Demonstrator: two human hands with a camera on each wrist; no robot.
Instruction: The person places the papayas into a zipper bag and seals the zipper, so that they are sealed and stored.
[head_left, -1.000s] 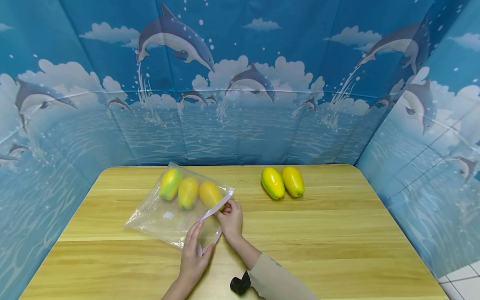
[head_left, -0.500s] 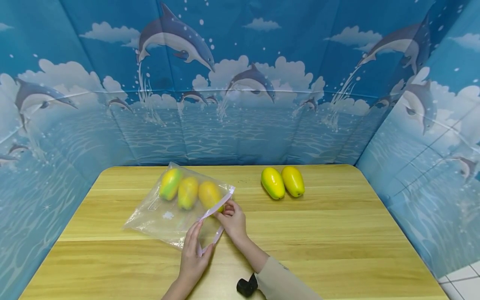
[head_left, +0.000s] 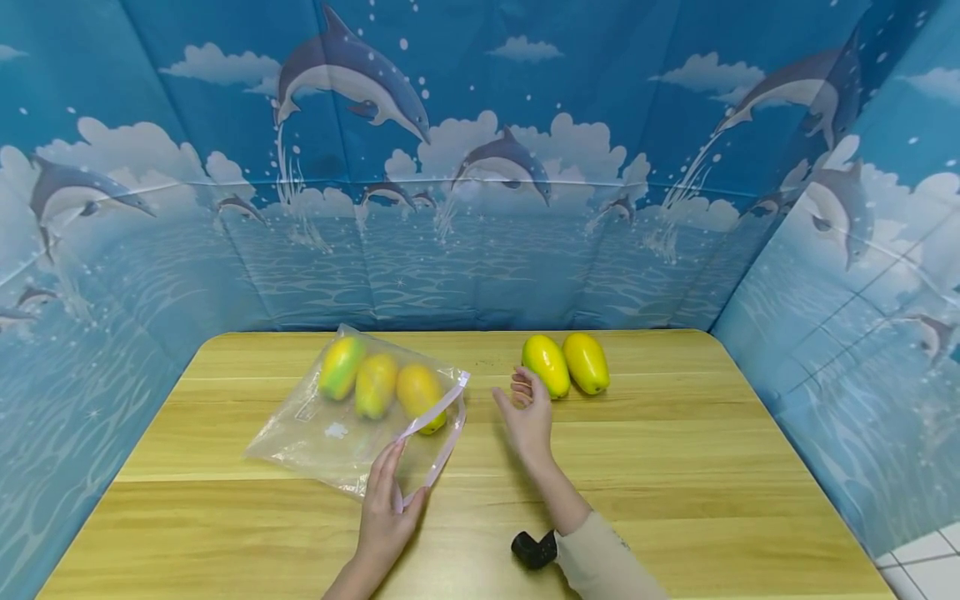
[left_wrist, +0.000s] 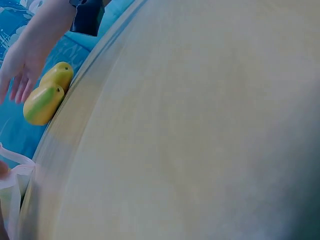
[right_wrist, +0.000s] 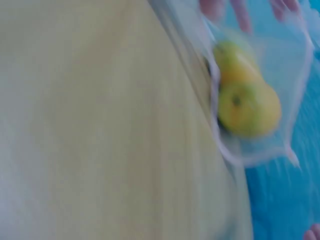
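Note:
A clear zip bag (head_left: 330,433) lies on the wooden table (head_left: 675,467) with three yellow-green fruits (head_left: 375,385) inside, its pale zip strip open toward the right. My left hand (head_left: 405,483) pinches the bag's near mouth corner, fingers on top and thumb under the strip. My right hand (head_left: 510,390) hovers open and holds nothing, just left of two loose yellow-green fruits (head_left: 546,365). The left wrist view shows those loose fruits (left_wrist: 47,97) beside the right hand (left_wrist: 20,60). In the blurred right wrist view the bag (right_wrist: 260,100) with fruit inside is visible.
A blue dolphin-print backdrop (head_left: 480,208) walls the table on the back, left and right. The table's right half and front edge hold only bare wood. A black wrist camera (head_left: 534,550) sits on my right sleeve.
My right hand let go of the bag's zip strip and moved right toward the two loose fruits. The strip dropped down. The left hand kept its hold.

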